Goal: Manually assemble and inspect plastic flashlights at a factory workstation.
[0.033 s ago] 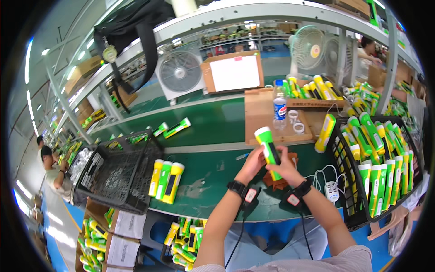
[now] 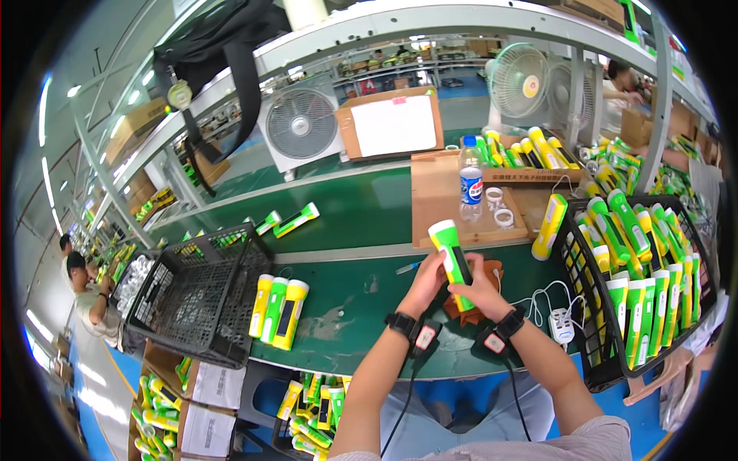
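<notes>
Both hands hold one flashlight (image 2: 448,247) above the green bench. It has a green and yellow body, a white head tilted up and away, and a dark strip along its side. My left hand (image 2: 425,287) grips it from the left, fingers bent around the body. My right hand (image 2: 486,290) closes on its lower part from the right, partly hiding it. Beneath my right hand lies a crumpled brown cloth-like piece (image 2: 493,270). Three similar flashlights (image 2: 277,311) lie side by side on the bench to the left.
At right, a black crate (image 2: 593,349) holds many flashlights, with a lone flashlight (image 2: 550,227) upright beside it. A white power strip (image 2: 562,329) with cables lies near. Ahead stand a drink bottle (image 2: 471,184) and white rings (image 2: 503,218). Another black crate (image 2: 191,307) sits left.
The view has shifted slightly. Both hands keep their hold on the flashlight, with hardly any movement.
</notes>
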`<action>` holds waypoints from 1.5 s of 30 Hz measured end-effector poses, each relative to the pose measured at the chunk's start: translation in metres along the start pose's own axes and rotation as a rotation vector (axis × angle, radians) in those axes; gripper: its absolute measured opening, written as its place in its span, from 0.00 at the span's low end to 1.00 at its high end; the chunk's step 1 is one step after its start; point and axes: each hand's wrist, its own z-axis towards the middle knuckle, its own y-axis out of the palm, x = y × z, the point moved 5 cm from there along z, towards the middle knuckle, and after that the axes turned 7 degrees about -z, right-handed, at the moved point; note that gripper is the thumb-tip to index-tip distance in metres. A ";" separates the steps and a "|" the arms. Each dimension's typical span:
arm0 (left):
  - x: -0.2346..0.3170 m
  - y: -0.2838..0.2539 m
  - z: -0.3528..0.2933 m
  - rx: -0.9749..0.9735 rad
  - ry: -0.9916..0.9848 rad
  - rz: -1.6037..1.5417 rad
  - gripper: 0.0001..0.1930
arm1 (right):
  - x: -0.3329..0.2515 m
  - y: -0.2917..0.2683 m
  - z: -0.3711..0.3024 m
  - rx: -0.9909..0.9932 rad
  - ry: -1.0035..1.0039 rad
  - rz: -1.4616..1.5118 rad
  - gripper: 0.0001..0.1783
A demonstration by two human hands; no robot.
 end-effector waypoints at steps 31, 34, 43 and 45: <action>-0.024 -0.017 -0.011 0.349 -0.011 0.156 0.17 | -0.034 0.011 -0.021 -0.085 -0.212 -0.771 0.18; -0.023 -0.018 -0.011 0.356 -0.009 0.154 0.17 | -0.034 0.013 -0.023 -0.108 -0.287 -0.814 0.17; -0.011 -0.004 -0.013 0.320 0.098 0.161 0.19 | -0.033 0.011 -0.020 -0.149 -0.190 -0.755 0.23; -0.005 0.000 -0.013 0.295 0.169 0.197 0.19 | -0.033 0.009 -0.019 -0.136 -0.221 -0.652 0.20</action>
